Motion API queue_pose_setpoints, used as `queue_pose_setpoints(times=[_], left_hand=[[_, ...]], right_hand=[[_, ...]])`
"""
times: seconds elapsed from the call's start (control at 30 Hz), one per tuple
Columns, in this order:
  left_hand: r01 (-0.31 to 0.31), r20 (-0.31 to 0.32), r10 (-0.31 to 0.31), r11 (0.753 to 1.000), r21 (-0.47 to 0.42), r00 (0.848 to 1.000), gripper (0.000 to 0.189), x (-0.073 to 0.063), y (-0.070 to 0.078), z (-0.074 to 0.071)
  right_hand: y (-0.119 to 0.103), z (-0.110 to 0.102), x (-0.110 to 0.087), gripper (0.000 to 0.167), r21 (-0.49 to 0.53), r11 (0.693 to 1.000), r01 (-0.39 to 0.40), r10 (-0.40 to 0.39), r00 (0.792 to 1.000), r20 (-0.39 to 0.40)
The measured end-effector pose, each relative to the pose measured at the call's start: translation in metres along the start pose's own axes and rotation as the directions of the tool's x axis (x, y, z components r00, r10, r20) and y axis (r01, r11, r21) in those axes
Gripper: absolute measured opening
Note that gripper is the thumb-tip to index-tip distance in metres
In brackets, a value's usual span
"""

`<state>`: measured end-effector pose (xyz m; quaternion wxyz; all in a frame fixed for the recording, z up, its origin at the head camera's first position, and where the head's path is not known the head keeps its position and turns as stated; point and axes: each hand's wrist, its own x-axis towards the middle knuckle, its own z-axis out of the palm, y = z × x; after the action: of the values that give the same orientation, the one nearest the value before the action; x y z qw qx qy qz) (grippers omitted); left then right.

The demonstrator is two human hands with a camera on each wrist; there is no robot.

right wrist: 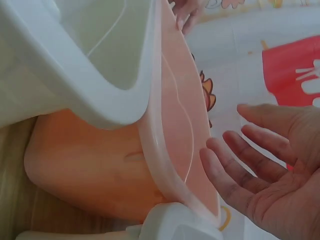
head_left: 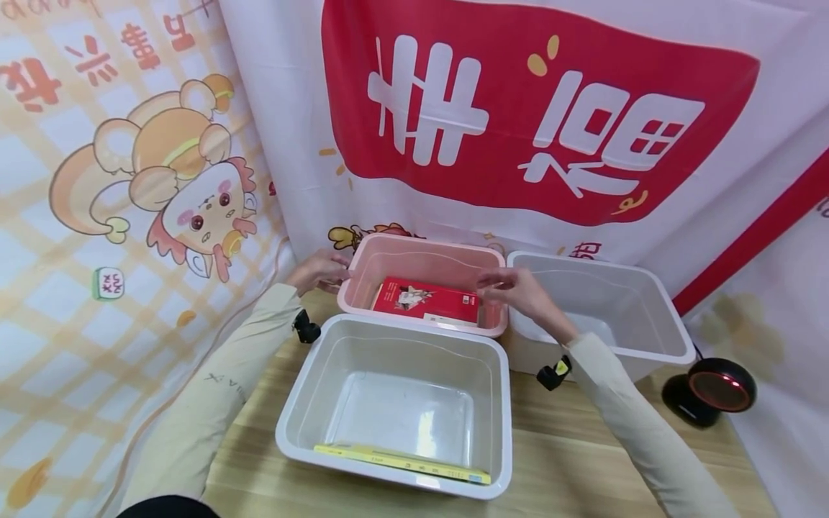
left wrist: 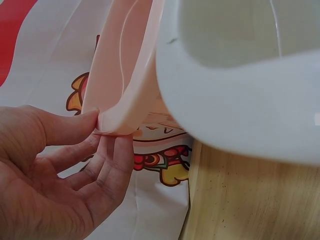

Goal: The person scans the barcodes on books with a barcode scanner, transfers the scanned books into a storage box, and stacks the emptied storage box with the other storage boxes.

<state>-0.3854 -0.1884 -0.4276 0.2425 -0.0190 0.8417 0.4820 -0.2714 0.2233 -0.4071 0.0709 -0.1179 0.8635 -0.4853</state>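
At the left end of the pink plastic bin, my left hand pinches the rim. The left wrist view shows the thumb on top of that rim and curled fingers beneath it. A red book with a white figure on its cover lies inside the pink bin. Over the bin's right end hovers my right hand, its fingers loosely spread and nothing in them. In the right wrist view these fingers are close beside the pink rim.
A grey bin in front has a thin yellow book along its near wall. Another grey bin stands to the right. Beyond it is a black round device on the wooden table. Printed cloth hangs behind and at left.
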Motion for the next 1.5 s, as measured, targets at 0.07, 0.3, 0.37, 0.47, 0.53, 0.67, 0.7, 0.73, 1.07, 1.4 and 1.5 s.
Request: queue_pose_setpoints(times=[0.07, 0.3, 0.37, 0.47, 0.53, 0.67, 0.7, 0.73, 1.07, 1.4, 1.5], left_hand=[[0.001, 0.0, -0.001, 1.0, -0.003, 1.0, 0.052, -0.001, 0.0, 0.001], [0.011, -0.014, -0.011, 1.0, 0.003, 1.0, 0.052, 0.0, -0.001, 0.002], [0.008, -0.014, -0.008, 1.0, 0.004, 1.0, 0.052, 0.0, -0.002, 0.001], [0.0, -0.013, 0.0, 1.0, -0.002, 1.0, 0.051, -0.001, -0.003, 0.001], [-0.002, -0.014, 0.002, 1.0, -0.003, 1.0, 0.051, -0.002, -0.003, 0.001], [-0.005, -0.013, 0.005, 1.0, 0.01, 1.0, 0.051, -0.002, -0.004, 0.001], [-0.006, -0.013, 0.006, 1.0, 0.016, 1.0, 0.051, -0.001, -0.004, 0.001], [-0.006, -0.013, 0.006, 1.0, 0.018, 1.0, 0.05, -0.001, -0.004, 0.0], [-0.016, -0.004, 0.016, 1.0, 0.016, 1.0, 0.048, -0.003, -0.002, -0.001], [0.0, -0.008, 0.0, 1.0, 0.01, 1.0, 0.048, -0.002, -0.001, 0.0], [-0.006, -0.01, 0.006, 1.0, 0.018, 1.0, 0.049, 0.0, -0.002, -0.001]], right_hand=[[-0.004, 0.001, -0.006, 0.039, -0.021, 0.999, 0.033, -0.033, 0.999, 0.018], [-0.025, 0.01, -0.028, 0.034, -0.058, 0.987, 0.152, -0.144, 0.983, 0.111], [-0.03, 0.013, -0.034, 0.034, -0.066, 0.983, 0.173, -0.163, 0.978, 0.132], [-0.037, 0.015, -0.042, 0.032, -0.073, 0.98, 0.186, -0.172, 0.971, 0.166], [-0.042, 0.015, -0.049, 0.032, -0.087, 0.978, 0.189, -0.17, 0.966, 0.196], [-0.05, 0.018, -0.068, 0.03, -0.095, 0.967, 0.237, -0.201, 0.936, 0.288], [-0.051, 0.019, -0.072, 0.028, -0.086, 0.962, 0.258, -0.219, 0.921, 0.321], [-0.052, 0.021, -0.077, 0.026, -0.073, 0.959, 0.275, -0.232, 0.905, 0.358], [-0.058, 0.044, -0.117, 0.015, -0.041, 0.925, 0.378, -0.268, 0.723, 0.636], [-0.05, 0.06, -0.139, 0.012, -0.111, 0.885, 0.451, -0.21, 0.602, 0.77], [-0.048, 0.062, -0.139, 0.013, -0.128, 0.873, 0.471, -0.21, 0.598, 0.774]])
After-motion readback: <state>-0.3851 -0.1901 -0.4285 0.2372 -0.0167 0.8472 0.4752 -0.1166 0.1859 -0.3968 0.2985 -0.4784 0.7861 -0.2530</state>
